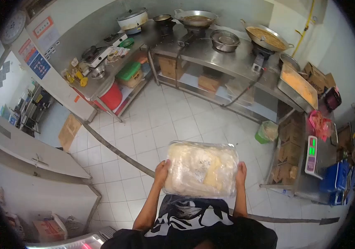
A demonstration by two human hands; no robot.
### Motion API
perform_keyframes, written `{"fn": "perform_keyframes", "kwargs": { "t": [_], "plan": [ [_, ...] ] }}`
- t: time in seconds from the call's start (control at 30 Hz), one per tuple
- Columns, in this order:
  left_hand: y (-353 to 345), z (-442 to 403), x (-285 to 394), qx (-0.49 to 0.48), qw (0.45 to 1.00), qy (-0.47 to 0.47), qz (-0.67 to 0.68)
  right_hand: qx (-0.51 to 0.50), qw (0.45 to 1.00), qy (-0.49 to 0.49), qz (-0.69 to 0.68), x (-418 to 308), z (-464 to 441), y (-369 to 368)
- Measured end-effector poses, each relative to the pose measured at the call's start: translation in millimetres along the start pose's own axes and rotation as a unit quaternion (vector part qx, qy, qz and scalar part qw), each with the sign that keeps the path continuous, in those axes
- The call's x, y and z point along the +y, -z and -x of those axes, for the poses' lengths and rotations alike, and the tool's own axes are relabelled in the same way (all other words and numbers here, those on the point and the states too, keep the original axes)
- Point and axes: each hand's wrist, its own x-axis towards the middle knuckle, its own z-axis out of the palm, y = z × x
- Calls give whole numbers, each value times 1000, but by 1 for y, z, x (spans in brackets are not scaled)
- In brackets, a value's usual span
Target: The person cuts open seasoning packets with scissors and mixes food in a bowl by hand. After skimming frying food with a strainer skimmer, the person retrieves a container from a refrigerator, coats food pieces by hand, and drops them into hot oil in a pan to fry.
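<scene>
A rectangular tray point(201, 169) with pale yellowish-white contents under clear plastic film is held level in front of my body, above the tiled floor. My left hand point(161, 172) grips its left edge. Around the right edge my right hand point(241, 172) is closed. The film looks wrinkled and shiny, and a whiter patch shows near the middle. Most of my fingers are hidden beneath the tray's sides.
A steel counter point(198, 47) along the far wall bears woks on burners. To the right stand a tray of orange food point(298, 86), a scale point(311, 155) with green digits and a green bin point(266, 133). A dark strip point(119, 152) crosses the floor. An open door point(40, 155) is at left.
</scene>
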Motion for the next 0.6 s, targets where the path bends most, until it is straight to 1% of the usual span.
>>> {"fn": "perform_keyframes", "kwargs": {
  "t": [0.03,0.07,0.1,0.13,0.17,0.2,0.27,0.3,0.4,0.5,0.6],
  "plan": [
    [4,-32,2,18,999,15,34,11,1000,-11,10,8,-41,-32],
    [-2,-25,57,56,997,13,52,-24,1000,2,3,-17,-63,-54],
    [1,-51,69,66,996,7,66,-58,998,15,-5,-55,-88,-86],
    [10,-81,80,74,994,2,79,-85,996,10,-10,-75,-117,-113],
    [6,-105,107,81,992,-4,93,-111,994,6,-14,-92,-146,-139],
    [-3,-129,131,108,986,8,130,-134,991,-1,-19,-107,-176,-166],
    [8,-206,135,57,989,13,139,-125,991,2,-45,-155,-223,-218],
    [11,-234,135,29,989,15,144,-118,991,4,-58,-170,-239,-233],
    [-19,-337,172,58,985,-20,159,-69,996,-26,-50,-192,-323,-286],
    [-59,-448,217,49,991,-17,121,-58,996,25,-57,-182,-425,-325],
    [-100,-538,280,-35,999,-3,31,-8,999,47,-5,-172,-519,-340]
  ]
}}
